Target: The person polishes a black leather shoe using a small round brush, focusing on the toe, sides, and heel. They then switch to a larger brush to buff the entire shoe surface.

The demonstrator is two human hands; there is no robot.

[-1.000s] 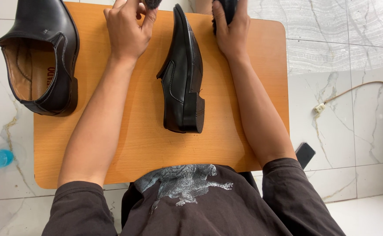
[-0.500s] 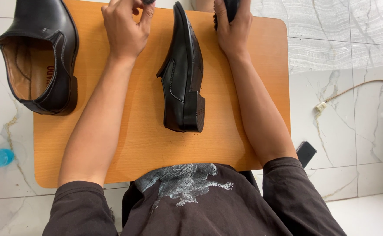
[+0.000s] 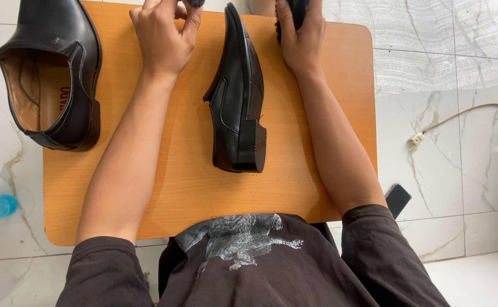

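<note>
left arm: bare forearm stretched forward, angled slightly inward
left hand: knuckles up, fingers curled in a closed grip
right arm: bare forearm stretched forward, nearly straight
right hand: back up, fingers wrapped in a closed grip

A single view, from a camera worn on the person's head, looks almost straight down. It sits close above a small orange desk on a white marble floor. The person's dark-shirted torso fills the bottom edge; both forearms stretch away toward the top edge, where the frame cuts off the fingertips.
</note>
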